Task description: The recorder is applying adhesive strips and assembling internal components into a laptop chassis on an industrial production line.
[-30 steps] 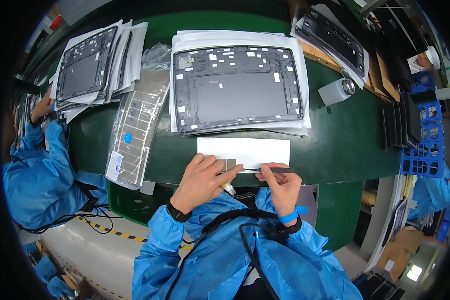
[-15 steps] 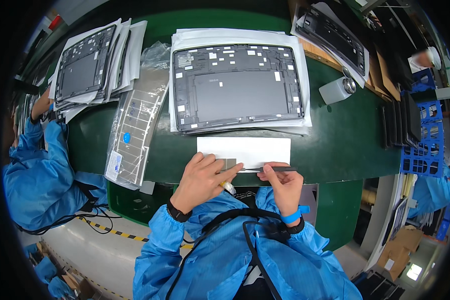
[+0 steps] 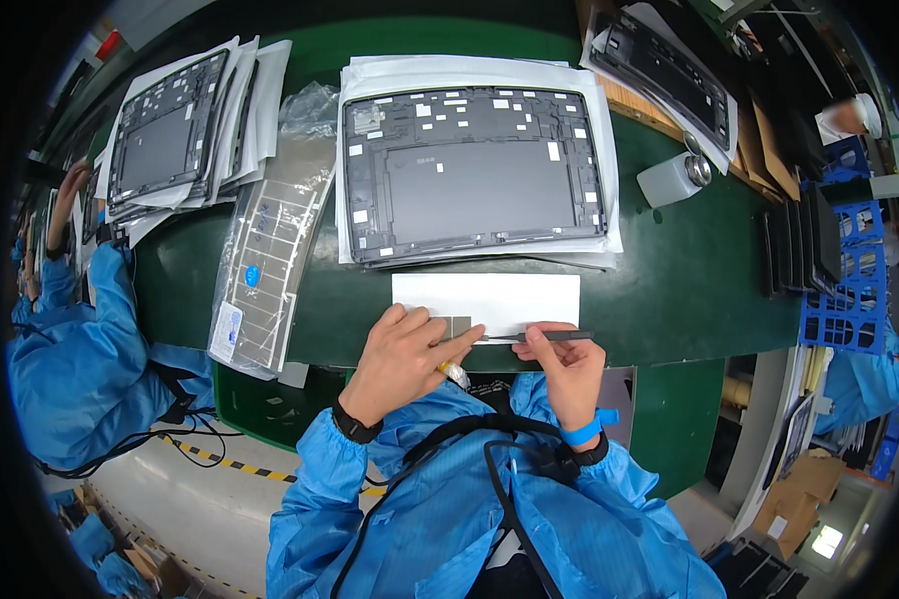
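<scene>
Left hand (image 3: pixel 395 361) laid fingers-down over the lower left of a white sheet (image 3: pixel 489 297), index finger extended; whether anything is pinched underneath can't be told. Dark pointed tool (image 3: pixel 567 336) (tweezers, by the look of it) gripped between thumb and fingers of the right hand (image 3: pixel 571 377), tip brought to the left index fingertip. Small grey pieces (image 3: pixel 462 326) are seen on the sheet beside the left fingers, partly covered by them. Main risk, as judged: fingertip could be nicked or a piece creased if the tip slips, since finger and point are that close. Sheet could also skid if left-hand pressure is eased, as its lower edge is near the worktop (image 3: pixel 669 299) edge and a small piece could be dropped over. Just beyond the sheet, a dark flat housing (image 3: pixel 479 190) with white patches is set on white liner sheets (image 3: pixel 611 225); its inside could be scratched if the tool is swung across it. To the left, a clear bag (image 3: pixel 270 235) of grey strips; further out, a stack of similar housings (image 3: pixel 160 140). To the right, a bottle (image 3: pixel 666 184) is stood near the housing; contents not visible, but a spill could be caused by a stray elbow.
</scene>
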Tool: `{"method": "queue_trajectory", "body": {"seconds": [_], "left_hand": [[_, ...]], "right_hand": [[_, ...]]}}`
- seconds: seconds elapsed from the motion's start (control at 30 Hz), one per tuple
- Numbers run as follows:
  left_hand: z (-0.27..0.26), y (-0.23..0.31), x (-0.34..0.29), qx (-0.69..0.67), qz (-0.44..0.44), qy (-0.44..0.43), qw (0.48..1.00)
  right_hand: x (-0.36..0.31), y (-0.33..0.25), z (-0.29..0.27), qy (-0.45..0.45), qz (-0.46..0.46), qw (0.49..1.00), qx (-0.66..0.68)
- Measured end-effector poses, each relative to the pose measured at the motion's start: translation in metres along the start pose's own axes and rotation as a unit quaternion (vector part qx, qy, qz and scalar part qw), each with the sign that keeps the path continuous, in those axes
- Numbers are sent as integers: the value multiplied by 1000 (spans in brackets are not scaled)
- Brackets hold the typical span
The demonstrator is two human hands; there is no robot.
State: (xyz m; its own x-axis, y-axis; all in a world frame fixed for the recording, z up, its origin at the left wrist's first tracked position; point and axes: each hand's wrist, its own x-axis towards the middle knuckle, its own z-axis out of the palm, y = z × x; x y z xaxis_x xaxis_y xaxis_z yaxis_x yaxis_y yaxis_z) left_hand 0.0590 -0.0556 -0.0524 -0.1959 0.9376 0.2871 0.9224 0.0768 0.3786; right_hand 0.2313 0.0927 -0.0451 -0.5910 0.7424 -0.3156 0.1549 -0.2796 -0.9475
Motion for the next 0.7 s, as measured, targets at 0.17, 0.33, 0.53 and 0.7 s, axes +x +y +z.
{"method": "queue_trajectory", "body": {"seconds": [0.17, 0.33, 0.53, 0.7], "left_hand": [[0, 1, 0, -4, 0, 4, 1000], [2, 0, -2, -5, -1, 10, 1000], [1, 1, -1, 0, -3, 4, 1000], [0, 1, 2, -7, -5, -2, 1000]], "right_hand": [[0, 0, -1, 0, -3, 1000, 6], [-1, 1, 1, 2, 2, 1000, 3], [-1, 4, 3, -7, -6, 1000, 9], [-1, -3, -2, -5, -5, 1000, 23]]}}
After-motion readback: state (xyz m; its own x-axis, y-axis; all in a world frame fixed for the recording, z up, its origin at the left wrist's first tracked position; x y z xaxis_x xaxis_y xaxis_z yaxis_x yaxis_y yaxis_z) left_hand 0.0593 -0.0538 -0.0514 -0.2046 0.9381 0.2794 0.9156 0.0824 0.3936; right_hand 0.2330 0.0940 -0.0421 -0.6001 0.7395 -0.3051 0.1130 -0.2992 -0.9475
